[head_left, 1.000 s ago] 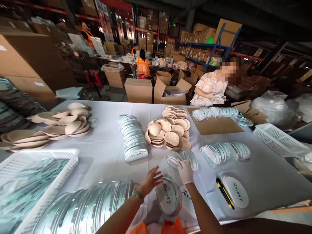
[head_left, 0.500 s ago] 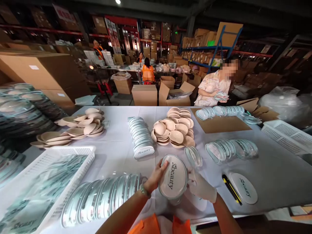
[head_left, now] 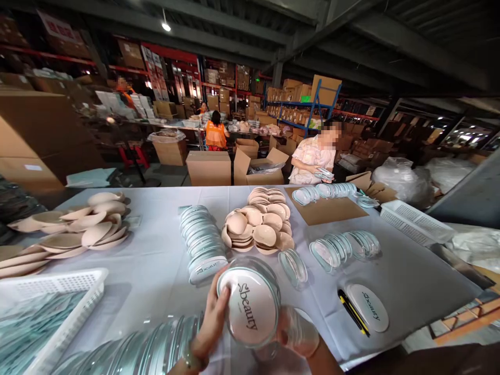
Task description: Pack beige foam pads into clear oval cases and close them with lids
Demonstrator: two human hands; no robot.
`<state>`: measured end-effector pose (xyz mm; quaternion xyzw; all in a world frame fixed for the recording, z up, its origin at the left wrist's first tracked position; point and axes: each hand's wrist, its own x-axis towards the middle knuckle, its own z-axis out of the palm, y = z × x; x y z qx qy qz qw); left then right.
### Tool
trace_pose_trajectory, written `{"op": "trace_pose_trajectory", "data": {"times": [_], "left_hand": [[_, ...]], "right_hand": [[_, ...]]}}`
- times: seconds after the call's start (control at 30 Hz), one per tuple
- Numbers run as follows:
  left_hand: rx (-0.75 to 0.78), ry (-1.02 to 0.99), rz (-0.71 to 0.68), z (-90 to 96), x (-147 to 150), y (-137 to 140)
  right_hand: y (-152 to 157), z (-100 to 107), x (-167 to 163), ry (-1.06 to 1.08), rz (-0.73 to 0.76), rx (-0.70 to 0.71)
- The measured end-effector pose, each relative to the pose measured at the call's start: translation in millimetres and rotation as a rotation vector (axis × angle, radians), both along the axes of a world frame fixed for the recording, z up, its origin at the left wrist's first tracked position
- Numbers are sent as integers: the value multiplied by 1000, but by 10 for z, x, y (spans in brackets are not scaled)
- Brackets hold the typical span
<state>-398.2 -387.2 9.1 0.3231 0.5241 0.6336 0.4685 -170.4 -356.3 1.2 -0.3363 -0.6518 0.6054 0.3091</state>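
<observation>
A clear rounded plastic case (head_left: pixel 248 312) with a teal rim and a white "beauty" face is held up over the table, tilted toward me. My left hand (head_left: pixel 214 312) is closed on its left edge, thumb on the face. At its lower right edge, my right hand (head_left: pixel 295 329), in a pale glove, grips it, fingers partly hidden and blurred behind it. Just beyond stand a row of similar cases (head_left: pixel 201 239) and a few loose ones (head_left: pixel 292 268). Beige bra cups (head_left: pixel 265 234) lie stacked behind them.
A white basket (head_left: pixel 84 307) of flat teal pouches and more cases (head_left: pixel 144 349) are at left. Beige cups (head_left: pixel 97 229) lie behind. To the right are a cutter knife (head_left: pixel 353 312), a white oval card (head_left: pixel 369 307) and cases (head_left: pixel 344 250). Another person (head_left: pixel 314 156) stands across the table.
My view has turned to the right and tilted upward. Both hands have brought the case nearer to me, and its top now leans toward me more.
</observation>
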Motion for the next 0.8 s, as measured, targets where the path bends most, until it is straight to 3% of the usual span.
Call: {"op": "trace_pose_trajectory", "data": {"times": [0.1, 0.17, 0.33, 0.4, 0.5, 0.57, 0.67, 0.73, 0.8], "left_hand": [[-65, -23, 14, -95, -190, 33], [-53, -31, -73, -164, -342, 43], [-77, 4, -288, -331, -948, 113], [-119, 150, -228, -412, -1237, 191], [-177, 434, -73, -543, -1526, 370], [-258, 567, -80, -637, -1552, 535], [-346, 726, -162, -797, -1415, 801], [-392, 881, -186, -913, -1323, 932], [-453, 1067, -200, -1035, -1317, 1004]], "right_hand": [[229, -2, -39, 40, -107, -134], [376, -37, -111, 5, -240, -87], [701, -391, -409, -181, -210, 174], [900, -602, -580, -226, -184, 364], [1251, -908, -946, -368, 21, 641], [1431, -1098, -1253, -474, 143, 770], [1494, -1352, -1669, -599, 139, 903], [1420, -1466, -1792, -671, 100, 895], [1334, -1500, -1710, -689, 75, 857]]}}
